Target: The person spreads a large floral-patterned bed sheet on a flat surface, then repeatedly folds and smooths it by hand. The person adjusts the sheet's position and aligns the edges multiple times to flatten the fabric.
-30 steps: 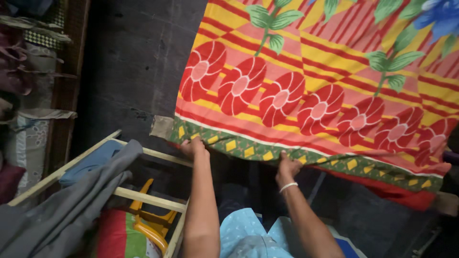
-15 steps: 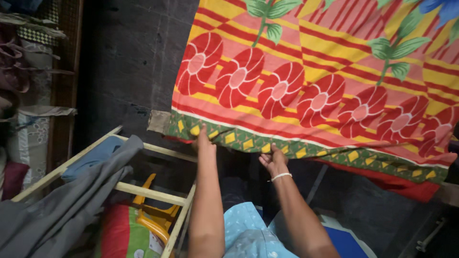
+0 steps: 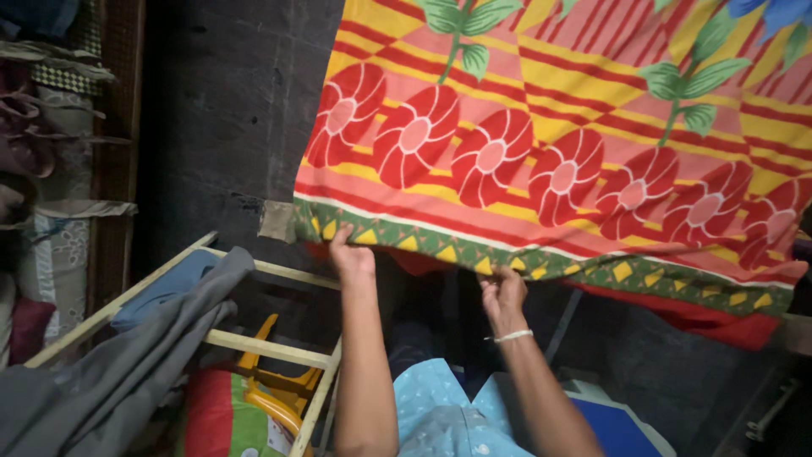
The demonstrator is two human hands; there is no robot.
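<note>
A large red, orange and yellow cloth (image 3: 550, 144) with red flower shapes, green leaves and a green border spreads across the upper right of the head view. My left hand (image 3: 351, 254) grips the green bordered edge near its left corner. My right hand (image 3: 503, 292), with a white bangle at the wrist, pinches the same edge further right. Both forearms reach up from the bottom of the view. The underside of the cloth is hidden.
A pale wooden rack (image 3: 254, 343) at the lower left carries grey cloth (image 3: 110, 381) and a blue piece (image 3: 161, 292). Under it sit an orange plastic stool (image 3: 271, 389) and a red-green bundle (image 3: 224, 415). A dark floor (image 3: 220, 110) and stacked fabrics (image 3: 42, 169) lie to the left.
Both hands stayed on the green border and shifted slightly along it. The view tilted a little, so the cloth and rack sit differently in the frame.
</note>
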